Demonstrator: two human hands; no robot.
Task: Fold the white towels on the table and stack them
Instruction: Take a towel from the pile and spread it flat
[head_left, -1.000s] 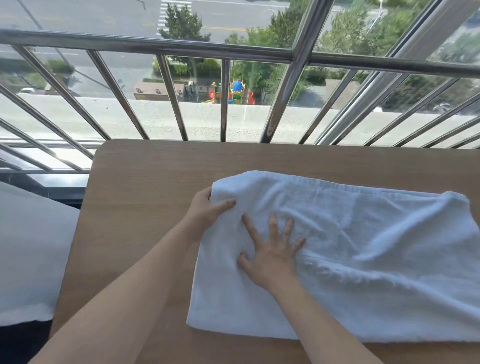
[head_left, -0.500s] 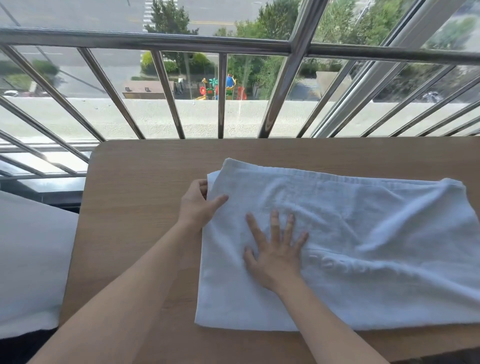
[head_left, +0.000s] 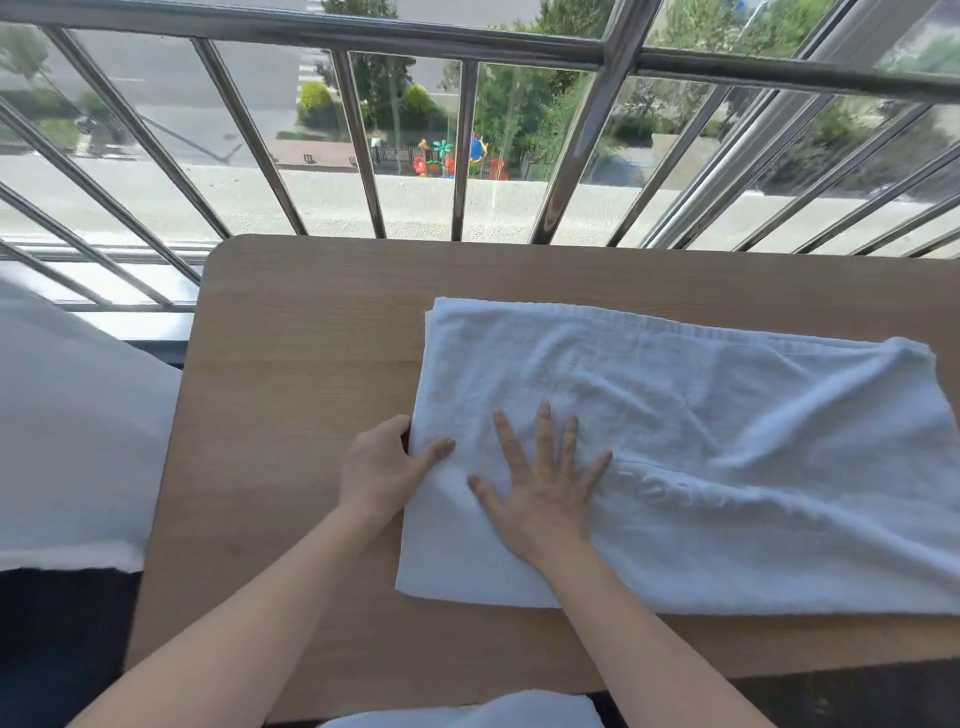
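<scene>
The white towel lies on the bench, toward its right edge. The left hand pinches the towel's left edge. The right hand presses flat, fingers wide. It looks soft and floppy, so hold the corners.

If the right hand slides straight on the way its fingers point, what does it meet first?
The right hand would cross more white towel to its far hem, then bare table; the first solid stop looks like the railing, though depth there is unclear.
</scene>
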